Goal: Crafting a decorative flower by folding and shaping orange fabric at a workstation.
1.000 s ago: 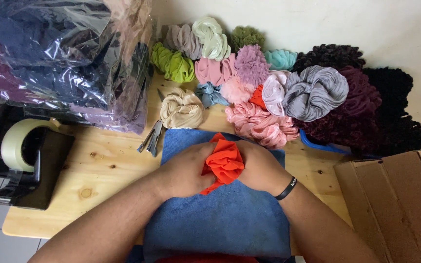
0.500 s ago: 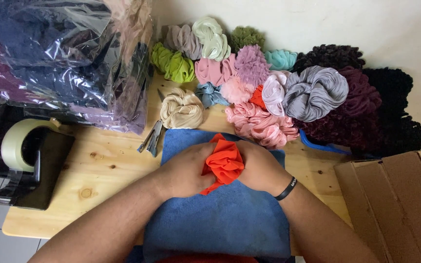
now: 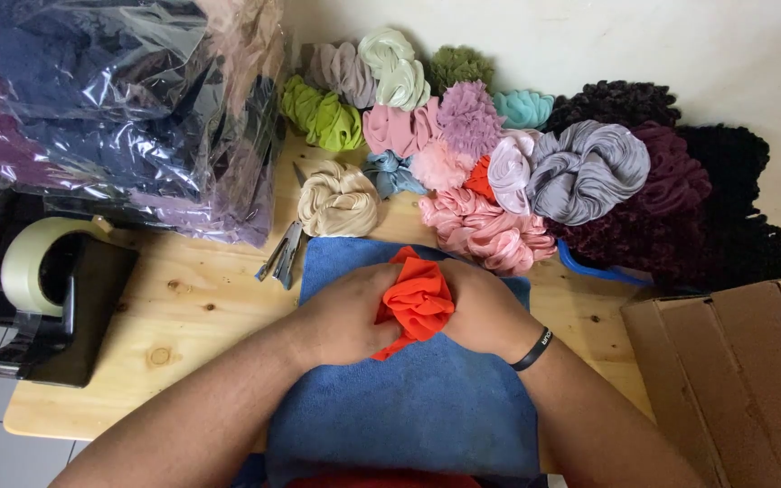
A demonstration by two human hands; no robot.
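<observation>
A bunched piece of orange-red fabric (image 3: 416,300) is gripped between both hands over a blue towel (image 3: 409,407) on the wooden table (image 3: 192,307). My left hand (image 3: 341,316) clasps its left side with fingers curled into the folds. My right hand (image 3: 481,307), with a black wristband, closes on its right side. Part of the fabric is hidden inside my palms.
A heap of scrunchies in many colours (image 3: 499,172) lies along the wall behind. A beige scrunchie (image 3: 336,201) and a metal tool (image 3: 282,255) sit by the towel. Bagged fabric (image 3: 110,99) fills the left, a tape dispenser (image 3: 47,298) below it, a cardboard box (image 3: 734,370) right.
</observation>
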